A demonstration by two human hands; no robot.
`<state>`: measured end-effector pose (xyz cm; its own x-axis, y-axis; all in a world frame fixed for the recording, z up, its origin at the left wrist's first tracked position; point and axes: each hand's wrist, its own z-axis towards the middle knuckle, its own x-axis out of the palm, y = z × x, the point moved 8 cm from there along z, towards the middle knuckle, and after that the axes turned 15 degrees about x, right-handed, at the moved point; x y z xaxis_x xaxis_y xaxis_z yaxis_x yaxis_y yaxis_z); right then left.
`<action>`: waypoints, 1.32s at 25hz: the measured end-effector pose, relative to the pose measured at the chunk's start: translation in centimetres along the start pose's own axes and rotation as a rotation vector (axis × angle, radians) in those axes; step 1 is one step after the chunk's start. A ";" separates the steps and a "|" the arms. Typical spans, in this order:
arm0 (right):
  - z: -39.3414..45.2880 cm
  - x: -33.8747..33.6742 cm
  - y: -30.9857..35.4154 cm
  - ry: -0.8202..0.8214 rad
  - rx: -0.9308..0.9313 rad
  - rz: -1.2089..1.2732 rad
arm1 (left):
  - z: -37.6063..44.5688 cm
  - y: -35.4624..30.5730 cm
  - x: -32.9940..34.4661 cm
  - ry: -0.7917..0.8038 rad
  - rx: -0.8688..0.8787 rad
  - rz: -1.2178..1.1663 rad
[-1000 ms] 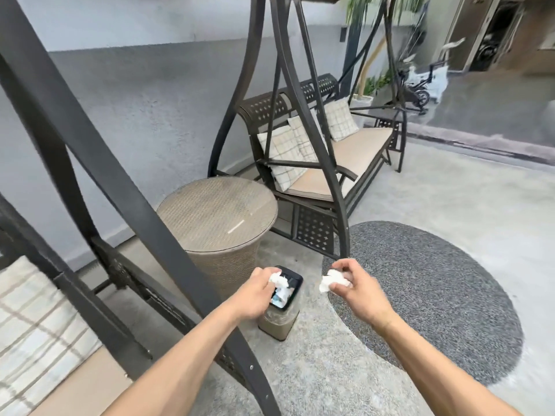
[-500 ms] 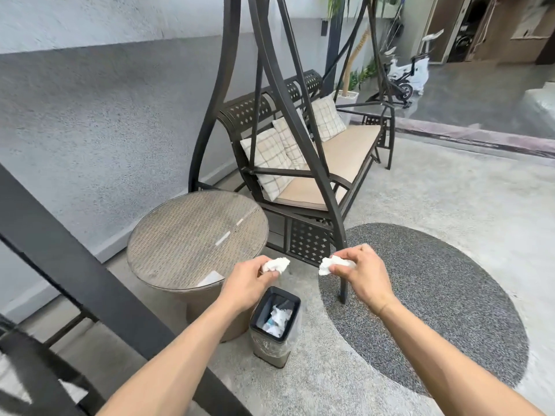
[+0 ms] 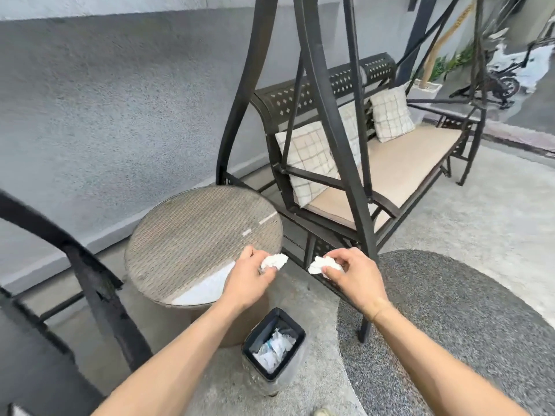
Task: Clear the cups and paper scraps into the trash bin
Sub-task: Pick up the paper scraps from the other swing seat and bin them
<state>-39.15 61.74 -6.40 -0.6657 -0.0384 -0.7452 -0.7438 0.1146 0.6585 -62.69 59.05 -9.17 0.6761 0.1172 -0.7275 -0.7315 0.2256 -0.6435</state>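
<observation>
Holding is confirmed on both sides: a crumpled white paper scrap (image 3: 274, 261) is pinched in the curled fingers of the left hand (image 3: 249, 280), just left of frame centre, and a second crumpled paper scrap (image 3: 322, 263) is pinched by the right hand (image 3: 354, 276), just right of centre. The two scraps are held apart, a small gap between them, neither touching the other. Both forearms are extended up from the bottom edge.

The trash bin (image 3: 274, 343) is seen in the lower centre, below both hands, standing on the concrete floor; a black rim and a clear liner are visible, with white crumpled paper already inside. Cups inside cannot be made out.

The round wicker table (image 3: 195, 235) is placed left of centre, just beside the bin; part of the left hand overlaps its near edge in the picture. A swing bench (image 3: 390, 163) with checked cushions is seen in the upper right, and a grey round rug (image 3: 465, 325) at lower right. A dark frame bar is blurred at lower left.
</observation>
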 end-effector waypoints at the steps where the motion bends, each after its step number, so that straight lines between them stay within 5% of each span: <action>1: 2.0 0.3 -0.1 0.039 -0.022 -0.020 | 0.9 0.5 0.7 -0.015 -0.041 -0.005; 6: 8.5 4.5 -1.1 0.189 -0.086 -0.043 | 1.4 4.7 4.2 -0.067 -0.243 -0.070; 12: 11.2 17.7 -6.3 0.411 -0.058 -0.158 | -4.8 13.8 11.6 -0.068 -0.552 -0.112; 25: 14.6 50.0 -28.1 0.597 0.106 -0.447 | -14.0 38.9 37.2 0.224 -0.928 0.049; 33: 13.6 51.9 -28.5 0.650 0.088 -0.408 | -16.0 39.6 37.8 0.196 -0.947 0.019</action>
<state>-51.67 70.03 -65.24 -0.2621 -0.6669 -0.6975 -0.9483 0.0441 0.3142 -67.52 56.91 -66.02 0.6995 -0.0699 -0.7112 -0.5683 -0.6577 -0.4944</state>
